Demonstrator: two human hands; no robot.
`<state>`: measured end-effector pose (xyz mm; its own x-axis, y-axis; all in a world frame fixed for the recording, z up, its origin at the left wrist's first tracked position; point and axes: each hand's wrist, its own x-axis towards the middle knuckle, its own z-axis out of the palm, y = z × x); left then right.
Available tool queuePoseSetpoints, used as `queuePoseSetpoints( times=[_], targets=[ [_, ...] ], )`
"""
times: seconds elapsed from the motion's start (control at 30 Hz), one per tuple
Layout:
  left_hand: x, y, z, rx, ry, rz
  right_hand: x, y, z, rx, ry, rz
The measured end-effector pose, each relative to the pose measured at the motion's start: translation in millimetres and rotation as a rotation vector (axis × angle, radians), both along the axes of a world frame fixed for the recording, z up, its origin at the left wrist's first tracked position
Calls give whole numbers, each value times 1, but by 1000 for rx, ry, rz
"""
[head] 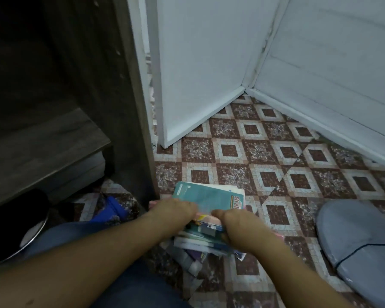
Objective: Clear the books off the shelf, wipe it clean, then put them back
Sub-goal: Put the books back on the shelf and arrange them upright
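- The books [209, 236] lie in a loose, uneven pile on the floor [265, 156], just right of the shelf unit. Thin soft covers and paper edges stick out at different angles.
- A teal book [206, 195] with a smooth rectangular cover lies on top, with an orange title strip near its right edge.
- The left hand [175, 207] has its fingers curled over the near edge of the teal book and grips it.
- The right hand [230, 221] has its fingers bent down round the right side of the pile and holds the books there. The picture is a little blurred at the fingertips.
- The shelf [42, 141] is a flat board of dark wood with visible grain, and its top is bare.
- The floor has glossy tiles with brown and white diamond patterns.
- A crumpled blue cloth [113, 207] lies on the floor at the foot of the shelf unit.
- A white door [200, 74] with a flat painted surface stands behind the pile.
- A grey padded board [360, 245] with a rounded end and dark piping lies on the right.
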<state>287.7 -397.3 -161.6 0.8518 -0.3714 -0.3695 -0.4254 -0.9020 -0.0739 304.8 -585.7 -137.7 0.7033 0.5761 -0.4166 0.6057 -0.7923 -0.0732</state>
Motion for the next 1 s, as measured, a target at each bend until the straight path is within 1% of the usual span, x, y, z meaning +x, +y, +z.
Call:
queuePoseSetpoints(
  times=[0.1,0.2,0.33,0.5,0.63,0.73,0.83,1.0],
  targets=[
    [-10,26,41,-12,-10,19,-2,20,42,-4,-41,58],
    [-22,51,79,-64,-21,68,-8,43,79,8,-42,91],
    [-52,92,126,-73,-108,76,-21,81,124,68,-103,173],
    [-104,154,174,-53,-201,240,-38,146,167,163,-189,314],
    [-146,197,204,31,-334,369,-49,203,191,193,-309,435],
    [-184,232,225,71,-381,475,-67,253,206,234,-367,530],
    [-216,261,238,106,-383,598,-84,297,215,296,-414,618],
    [-259,302,252,153,-373,769,-109,360,221,384,-433,726]
  ],
)
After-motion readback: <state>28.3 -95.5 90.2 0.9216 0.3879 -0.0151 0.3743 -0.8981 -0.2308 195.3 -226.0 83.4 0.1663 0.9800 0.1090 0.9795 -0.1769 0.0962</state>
